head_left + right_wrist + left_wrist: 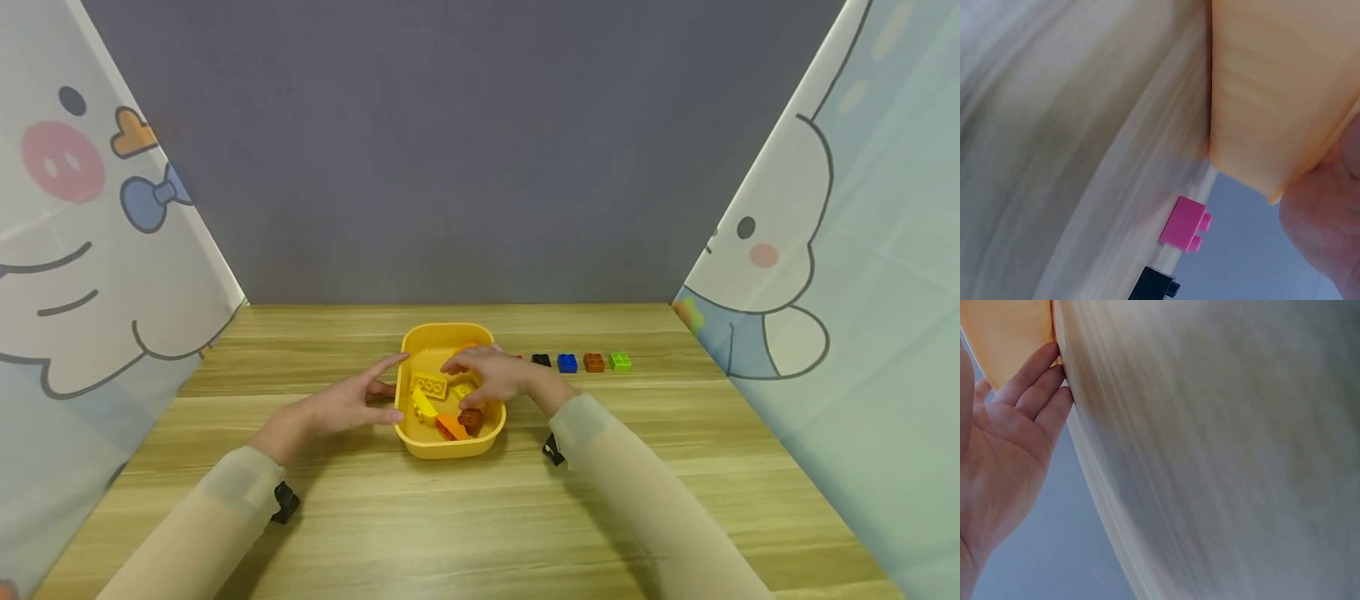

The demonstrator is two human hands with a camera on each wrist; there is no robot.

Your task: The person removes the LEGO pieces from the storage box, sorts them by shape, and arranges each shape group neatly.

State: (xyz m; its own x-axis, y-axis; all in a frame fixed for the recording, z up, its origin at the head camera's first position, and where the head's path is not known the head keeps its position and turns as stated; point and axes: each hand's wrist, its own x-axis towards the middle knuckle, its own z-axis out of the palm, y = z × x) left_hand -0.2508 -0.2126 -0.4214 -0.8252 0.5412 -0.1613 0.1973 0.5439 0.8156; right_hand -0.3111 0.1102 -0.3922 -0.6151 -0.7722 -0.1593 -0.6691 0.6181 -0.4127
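Note:
A yellow plastic bin [447, 451] stands on the table with several toy bricks inside. Among them are a yellow brick [430, 384], an orange brick [451, 427] and a reddish-brown brick [472, 419]. My left hand [348, 403] is at the bin's left side, thumb and fingertips right at its wall, fingers fairly straight in the left wrist view. Over the right rim reaches my right hand [491, 372], thumb and fingers spread apart above the bricks. A small yellow brick [462, 389] shows in the gap between them. The right fingertips are outside the right wrist view.
Right of the bin runs a row of small bricks: pink [1183, 224], black [541, 360], blue [567, 363], brown [594, 362] and lime green [620, 361]. A dark grey panel [465, 167] rises behind the wood-grain table [420, 533]; printed cloth hangs on both sides.

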